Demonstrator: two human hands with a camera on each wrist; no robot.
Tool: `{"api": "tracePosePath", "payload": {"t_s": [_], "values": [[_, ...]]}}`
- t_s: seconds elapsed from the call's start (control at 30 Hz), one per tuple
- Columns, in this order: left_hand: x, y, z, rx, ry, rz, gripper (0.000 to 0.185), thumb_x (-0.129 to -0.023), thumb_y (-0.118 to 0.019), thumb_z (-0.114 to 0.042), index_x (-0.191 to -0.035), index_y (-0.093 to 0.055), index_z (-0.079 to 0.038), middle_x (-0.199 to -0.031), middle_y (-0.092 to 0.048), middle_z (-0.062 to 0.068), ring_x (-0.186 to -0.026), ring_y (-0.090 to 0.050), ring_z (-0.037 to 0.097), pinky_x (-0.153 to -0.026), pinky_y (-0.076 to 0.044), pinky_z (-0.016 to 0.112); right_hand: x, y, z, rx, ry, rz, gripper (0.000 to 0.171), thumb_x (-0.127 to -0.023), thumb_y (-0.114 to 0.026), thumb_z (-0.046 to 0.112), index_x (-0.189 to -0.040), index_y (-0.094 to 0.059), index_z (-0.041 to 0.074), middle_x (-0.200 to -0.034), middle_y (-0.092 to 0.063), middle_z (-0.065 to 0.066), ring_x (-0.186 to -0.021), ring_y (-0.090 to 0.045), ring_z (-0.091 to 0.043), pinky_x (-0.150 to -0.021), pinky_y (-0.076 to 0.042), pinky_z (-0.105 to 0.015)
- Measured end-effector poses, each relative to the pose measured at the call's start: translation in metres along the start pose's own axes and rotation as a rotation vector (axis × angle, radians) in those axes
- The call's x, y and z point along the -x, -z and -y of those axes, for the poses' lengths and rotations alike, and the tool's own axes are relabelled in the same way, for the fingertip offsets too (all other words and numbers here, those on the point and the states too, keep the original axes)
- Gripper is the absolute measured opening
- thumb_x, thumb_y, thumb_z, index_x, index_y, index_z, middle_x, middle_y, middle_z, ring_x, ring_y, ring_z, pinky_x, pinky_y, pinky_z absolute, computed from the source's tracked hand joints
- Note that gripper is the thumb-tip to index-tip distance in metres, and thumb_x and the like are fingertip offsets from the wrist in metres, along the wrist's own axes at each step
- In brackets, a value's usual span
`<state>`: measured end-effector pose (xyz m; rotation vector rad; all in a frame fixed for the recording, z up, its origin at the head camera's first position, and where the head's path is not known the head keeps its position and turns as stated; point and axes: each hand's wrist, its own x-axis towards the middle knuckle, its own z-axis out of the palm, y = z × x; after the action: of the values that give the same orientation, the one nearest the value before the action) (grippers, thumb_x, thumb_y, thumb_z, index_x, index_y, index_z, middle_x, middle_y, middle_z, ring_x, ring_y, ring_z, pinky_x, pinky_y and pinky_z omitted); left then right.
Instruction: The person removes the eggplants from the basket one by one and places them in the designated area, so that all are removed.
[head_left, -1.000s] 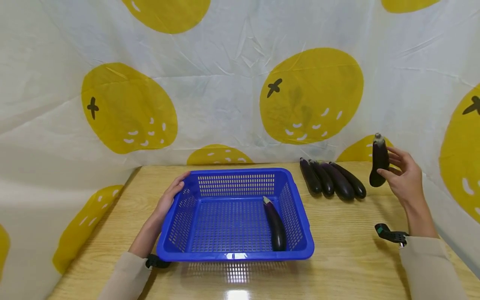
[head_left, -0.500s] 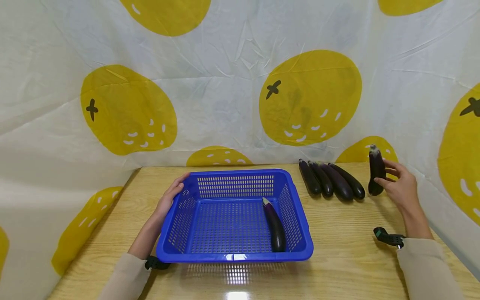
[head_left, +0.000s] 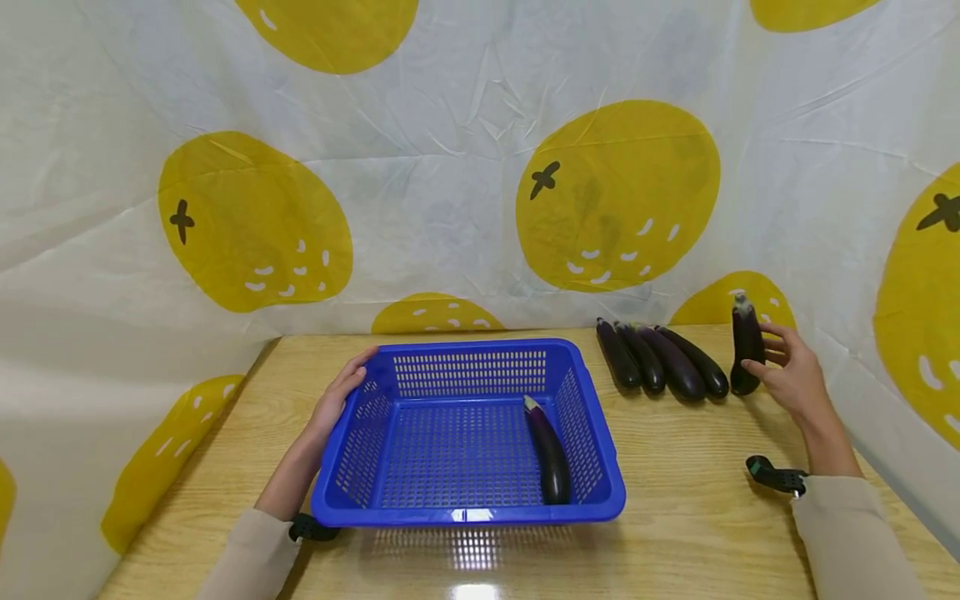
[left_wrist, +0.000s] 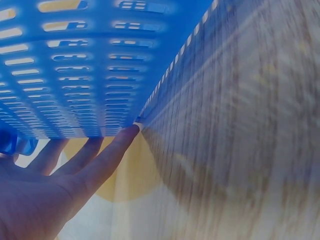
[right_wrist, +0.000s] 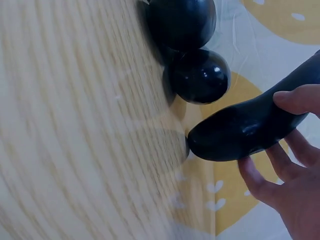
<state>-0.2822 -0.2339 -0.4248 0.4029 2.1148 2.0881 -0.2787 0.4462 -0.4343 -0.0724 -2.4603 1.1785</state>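
Eggplant (head_left: 747,343) stands almost upright in my right hand (head_left: 791,375), thumb and fingers (right_wrist: 296,99) curled around its lower part, round end just above the wooden table (head_left: 697,517). It is right of the row of four eggplants (head_left: 663,360), and the blue basket (head_left: 468,433) is left of that row. I judge I should hold it firmly but without squeezing, keeping the round end off the row. My left hand (head_left: 337,400) rests with straight fingers on the basket's left wall, steadying it; one eggplant in the basket (head_left: 549,450) lies along the right wall.
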Motion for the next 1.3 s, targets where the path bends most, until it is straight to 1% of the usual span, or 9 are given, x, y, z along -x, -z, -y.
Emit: {"api": "tracePosePath", "payload": {"t_s": [0.07, 0.17, 0.27, 0.33, 0.77, 0.87, 0.97, 1.13, 1.3], "values": [[0.0, 0.0, 0.0, -0.005, -0.001, 0.0, 0.055, -0.115, -0.027, -0.031, -0.166, -0.018, -0.012, -0.174, -0.011, 0.01, -0.159, -0.011, 0.029, -0.106, -0.033, 0.011, 0.0, 0.0, -0.001, 0.0, 0.003, 0.016, 0.071, -0.1, -0.067, 0.012, -0.162, -0.033, 0.014, -0.135, -0.051, -0.018, -0.1, -0.047, 0.005, -0.073, -0.041, -0.004], [0.0, 0.0, 0.0, 0.003, 0.008, -0.004, 0.055, -0.115, -0.028, -0.031, -0.166, -0.019, -0.013, -0.174, -0.012, 0.009, -0.158, -0.013, 0.029, -0.105, -0.035, 0.012, 0.0, 0.0, -0.003, -0.007, 0.001, 0.041, 0.075, -0.1, -0.065, 0.008, -0.164, -0.028, 0.014, -0.143, -0.043, -0.035, -0.108, -0.056, -0.025, -0.07, -0.04, -0.003], [0.001, -0.001, -0.001, 0.017, 0.019, -0.003, 0.055, -0.115, -0.028, -0.032, -0.166, -0.019, -0.014, -0.173, -0.014, 0.009, -0.155, -0.018, 0.028, -0.104, -0.04, 0.013, 0.0, 0.0, -0.006, -0.019, -0.007, 0.063, 0.082, -0.098, -0.064, 0.002, -0.166, -0.021, 0.015, -0.147, -0.037, -0.043, -0.117, -0.047, -0.054, -0.07, -0.039, -0.004], [0.001, -0.001, -0.001, 0.019, 0.021, -0.002, 0.055, -0.115, -0.028, -0.033, -0.166, -0.018, -0.015, -0.173, -0.014, 0.01, -0.154, -0.019, 0.028, -0.103, -0.041, 0.014, 0.0, -0.001, -0.007, -0.025, -0.014, 0.076, 0.087, -0.096, -0.065, -0.002, -0.167, -0.016, 0.017, -0.149, -0.034, -0.046, -0.121, -0.044, -0.06, -0.069, -0.037, -0.004], [0.002, -0.002, -0.001, 0.042, 0.019, 0.009, 0.055, -0.115, -0.027, -0.03, -0.166, -0.017, -0.015, -0.174, -0.012, 0.008, -0.157, -0.014, 0.029, -0.106, -0.039, 0.014, -0.002, -0.001, -0.011, 0.06, -0.042, 0.101, 0.102, -0.087, -0.071, -0.01, -0.165, -0.007, 0.007, -0.148, -0.033, -0.05, -0.123, -0.043, -0.068, -0.067, -0.039, -0.01], [0.002, -0.002, -0.001, 0.034, 0.018, 0.009, 0.055, -0.115, -0.027, -0.031, -0.166, -0.017, -0.015, -0.173, -0.013, 0.009, -0.156, -0.016, 0.029, -0.105, -0.04, 0.014, -0.002, -0.001, -0.009, 0.099, -0.066, 0.109, 0.101, -0.087, -0.071, -0.006, -0.165, -0.007, 0.004, -0.147, -0.034, -0.05, -0.125, -0.043, -0.068, -0.078, -0.055, -0.033], [0.002, -0.002, -0.002, 0.021, 0.013, 0.013, 0.055, -0.115, -0.027, -0.03, -0.166, -0.017, -0.013, -0.173, -0.013, 0.011, -0.156, -0.016, 0.03, -0.104, -0.04, 0.014, -0.002, -0.001, -0.008, 0.127, -0.073, 0.113, 0.099, -0.089, -0.071, -0.003, -0.164, -0.006, 0.002, -0.147, -0.034, -0.05, -0.124, -0.043, -0.068, -0.088, -0.051, -0.061], [0.001, -0.001, -0.001, 0.032, 0.016, 0.015, 0.055, -0.115, -0.026, -0.028, -0.166, -0.016, -0.013, -0.173, -0.012, 0.01, -0.156, -0.016, 0.029, -0.104, -0.04, 0.014, -0.001, 0.001, -0.009, 0.148, -0.069, 0.117, 0.096, -0.092, -0.072, 0.005, -0.164, -0.009, 0.001, -0.141, -0.04, -0.052, -0.123, -0.047, -0.067, -0.071, -0.051, -0.023], [0.002, -0.001, -0.001, 0.028, 0.017, 0.008, 0.054, -0.115, -0.026, -0.029, -0.166, -0.017, -0.013, -0.173, -0.014, 0.01, -0.149, -0.026, 0.021, -0.104, -0.042, 0.015, 0.001, 0.001, -0.013, 0.212, -0.062, 0.112, 0.081, -0.098, -0.07, 0.02, -0.162, -0.024, -0.001, -0.137, -0.049, -0.047, -0.121, -0.053, -0.062, -0.073, -0.058, -0.035]]}}
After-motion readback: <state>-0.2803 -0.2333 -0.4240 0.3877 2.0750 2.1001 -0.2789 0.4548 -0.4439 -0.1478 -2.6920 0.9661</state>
